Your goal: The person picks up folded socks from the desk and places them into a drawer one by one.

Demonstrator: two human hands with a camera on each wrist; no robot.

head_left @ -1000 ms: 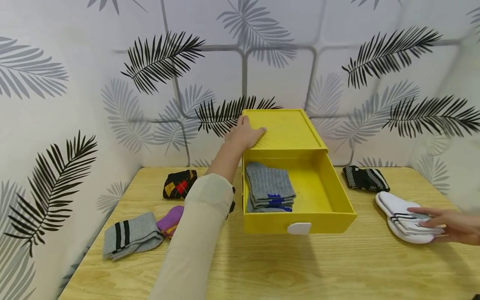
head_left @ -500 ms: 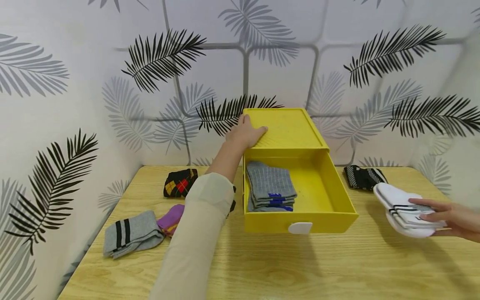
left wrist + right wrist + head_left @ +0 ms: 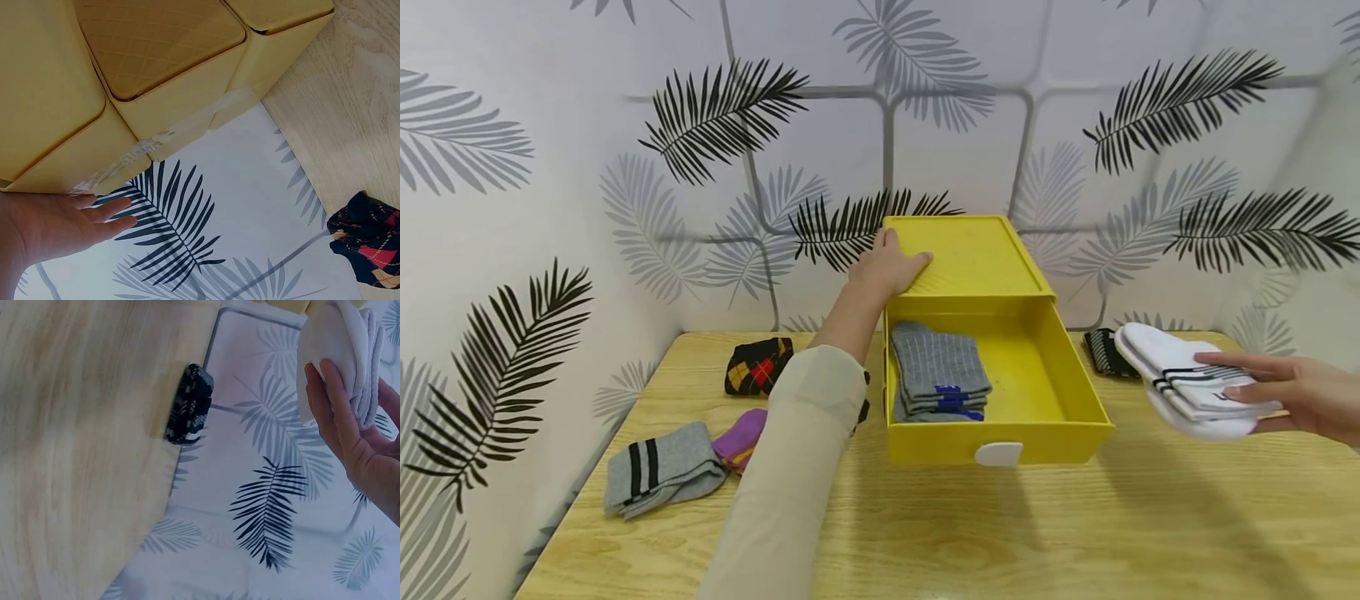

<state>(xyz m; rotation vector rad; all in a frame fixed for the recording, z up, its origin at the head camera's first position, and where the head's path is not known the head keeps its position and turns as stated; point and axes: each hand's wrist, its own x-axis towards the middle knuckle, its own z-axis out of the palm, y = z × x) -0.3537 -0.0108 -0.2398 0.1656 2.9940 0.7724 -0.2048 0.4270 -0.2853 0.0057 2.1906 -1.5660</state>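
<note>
My right hand [image 3: 1307,396] pinches a folded pair of white socks [image 3: 1180,375] with black stripes, held above the table right of the yellow drawer [image 3: 1000,442]. In the right wrist view, fingers and thumb close on the folded white socks [image 3: 337,350] from both sides. My left hand [image 3: 887,268] rests on the upper left edge of the yellow drawer box [image 3: 973,254], its fingers straight along the side in the left wrist view. The drawer is pulled out and has a white handle. Folded grey socks [image 3: 940,367] lie stacked in its left half.
Black patterned socks [image 3: 1101,350] lie at the back right, partly hidden by the white pair. On the left lie argyle socks [image 3: 760,367], purple socks [image 3: 741,437] and striped grey socks [image 3: 662,471] on the wooden table [image 3: 1000,542]. A leaf-patterned wall stands behind.
My right hand has lifted the white socks off the table and carried them up and slightly left, toward the black socks. The left hand and the drawer have stayed put.
</note>
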